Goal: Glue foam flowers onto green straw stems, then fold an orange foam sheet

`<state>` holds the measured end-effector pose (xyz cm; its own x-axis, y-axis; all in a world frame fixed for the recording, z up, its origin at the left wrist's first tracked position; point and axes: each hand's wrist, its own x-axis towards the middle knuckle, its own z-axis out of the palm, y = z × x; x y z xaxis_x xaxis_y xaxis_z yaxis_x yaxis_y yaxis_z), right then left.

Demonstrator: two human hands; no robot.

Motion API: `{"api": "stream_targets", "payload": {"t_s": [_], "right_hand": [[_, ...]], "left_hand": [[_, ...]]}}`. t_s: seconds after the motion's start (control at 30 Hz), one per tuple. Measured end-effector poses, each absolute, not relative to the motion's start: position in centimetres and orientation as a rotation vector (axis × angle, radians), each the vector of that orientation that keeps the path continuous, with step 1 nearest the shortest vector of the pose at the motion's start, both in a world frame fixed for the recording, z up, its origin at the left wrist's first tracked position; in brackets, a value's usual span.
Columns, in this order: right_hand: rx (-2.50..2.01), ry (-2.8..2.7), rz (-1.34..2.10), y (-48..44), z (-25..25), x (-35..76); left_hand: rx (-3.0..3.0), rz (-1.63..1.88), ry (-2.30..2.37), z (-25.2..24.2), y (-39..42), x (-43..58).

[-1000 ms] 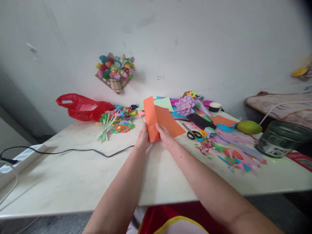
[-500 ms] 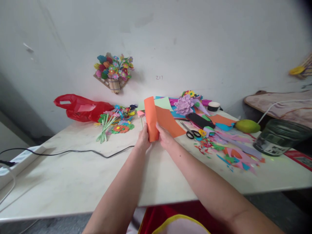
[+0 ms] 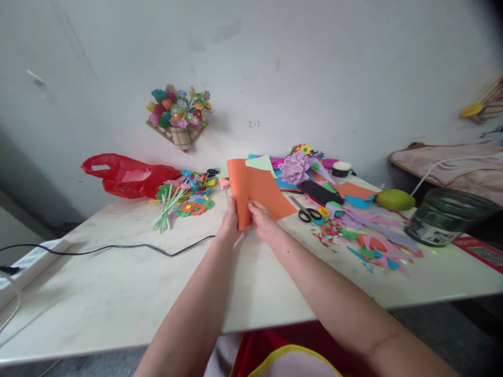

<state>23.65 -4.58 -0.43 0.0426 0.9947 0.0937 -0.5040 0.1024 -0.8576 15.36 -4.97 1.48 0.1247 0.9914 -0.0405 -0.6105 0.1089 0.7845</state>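
Note:
An orange craft sheet [image 3: 269, 191] is held above the table in the middle of the view, its left part folded over into a strip. My left hand [image 3: 230, 221] grips the lower left edge of the fold. My right hand [image 3: 261, 219] has its fingers closed on the sheet at the right side of the fold, near the bottom. Behind the sheet lies a pale green sheet [image 3: 262, 165]. Black-handled scissors [image 3: 306, 212] rest to the right of my right hand. To the left are pale green paper sticks [image 3: 168, 209] and flat craft flowers [image 3: 194, 208].
A red plastic bag [image 3: 129, 178] lies at the back left. Coloured scraps [image 3: 377, 248] spread over the right side, near a glass jar [image 3: 440, 220] and a green-yellow fruit [image 3: 395, 200]. A black cable [image 3: 149, 245] crosses the left of the table [image 3: 129, 303]. A purple flower [image 3: 294, 167] stands at the back.
The folded strip has tilted and its top has moved slightly left, showing more of the sheet on the right. My right hand's fingers have shifted on the fold. The whole view has moved slightly.

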Motion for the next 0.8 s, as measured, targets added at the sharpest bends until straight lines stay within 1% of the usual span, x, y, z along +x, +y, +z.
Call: {"api": "stream_targets", "payload": {"t_s": [0.17,0.33,0.5,0.57,0.8], "right_hand": [[-0.882,-0.985,1.208,-5.2,0.3,23.4],[-0.980,-1.158,0.962,-5.3,0.6,23.4],[-1.136,-1.391,0.606,-5.4,0.8,23.5],[-1.194,-1.430,0.515,-5.4,0.9,23.6],[-1.257,-1.345,0.616,-4.9,0.3,23.7]], "left_hand": [[0.798,1.316,0.526,1.7,-5.2,15.0],[0.862,1.368,0.501,2.0,-5.5,15.1],[0.860,1.383,0.506,1.9,-5.5,15.3],[0.862,1.378,0.515,1.8,-5.4,15.3],[0.894,1.369,0.545,1.6,-5.3,15.3]]}}
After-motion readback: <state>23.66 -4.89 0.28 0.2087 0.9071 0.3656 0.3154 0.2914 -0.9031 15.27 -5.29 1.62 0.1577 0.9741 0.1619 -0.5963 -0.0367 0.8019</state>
